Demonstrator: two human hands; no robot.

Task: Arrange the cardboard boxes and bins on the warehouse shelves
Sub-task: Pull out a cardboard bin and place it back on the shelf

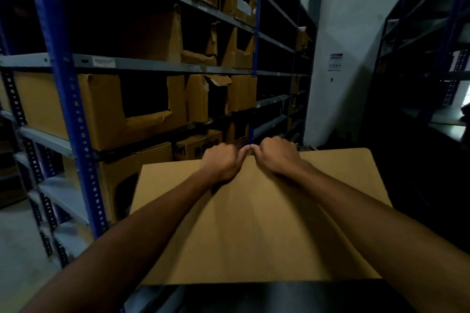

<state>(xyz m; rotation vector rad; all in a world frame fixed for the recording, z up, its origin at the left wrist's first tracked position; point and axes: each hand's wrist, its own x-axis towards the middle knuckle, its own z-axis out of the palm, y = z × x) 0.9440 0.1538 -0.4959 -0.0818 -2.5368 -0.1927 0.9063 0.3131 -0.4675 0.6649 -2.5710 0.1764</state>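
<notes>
Cardboard sheet (pixel 254 216) lies flat in the near centre, right of the shelves (pixel 157 66); left hand (pixel 221 160) and right hand (pixel 277 157) curl over its far edge, gripping; probably light, bendy; edges hold best.

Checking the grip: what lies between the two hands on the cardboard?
Head view: only a bare wedge of cardboard; the left hand and right hand grip its far edge, nearly touching.

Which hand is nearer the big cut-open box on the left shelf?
Left. The left hand grips the cardboard at its far edge, down-right of that box; the right hand grips beside it, farther right.
</notes>
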